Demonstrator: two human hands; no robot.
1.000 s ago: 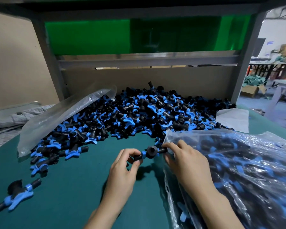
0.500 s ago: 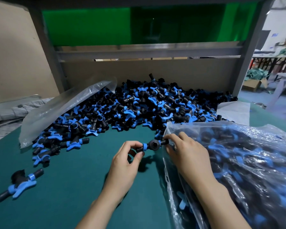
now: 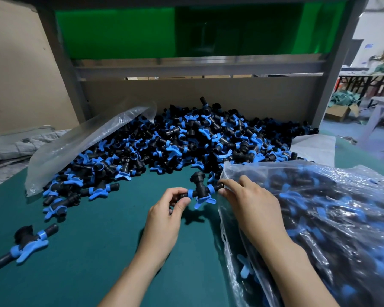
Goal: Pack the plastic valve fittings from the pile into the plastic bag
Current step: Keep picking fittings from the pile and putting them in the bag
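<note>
Centre frame: one black-and-blue valve fitting held off the green table mat between both hands. Left hand pinches its left stub, thumb and fingers curled. Right hand pinches the right stub, right at the edge of the plastic bag; can't tell if it also holds the film. Bag fills right of frame, packed with fittings. Pile sits upper centre against the back board. Empty clear bag lies over the pile's left side. Stray fitting lies lower left, well apart.
</note>
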